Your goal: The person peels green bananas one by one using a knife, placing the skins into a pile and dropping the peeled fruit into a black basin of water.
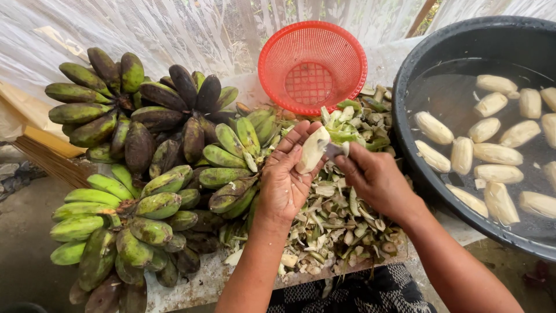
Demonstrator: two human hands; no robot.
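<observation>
Head view, looking down on a low work surface, contents as follows: left hand [285,174], palm up, fingers loosely curled about a peeled pale banana [311,150] held upright at the fingertips; right hand [373,177] closed around a small knife [336,149], its blade touching the banana's side, handle hidden in the fist; peel heap [333,220], green and cream scraps, piled directly beneath both hands and spreading to the edge of a worn board [202,284]; unpeeled green bananas [145,191], several bunches, some skins darkened, stacked at the left of the heap and touching it; red plastic basket [311,66], round, tilted on its side behind the heap; black tub [480,133], large, at the right, filled with water, peeled bananas [492,156] floating in it; white net curtain [174,29] hanging close behind as backdrop; bare grey ground [23,243] at lower left; patterned dark cloth [370,293] at the bottom edge, between the forearms
</observation>
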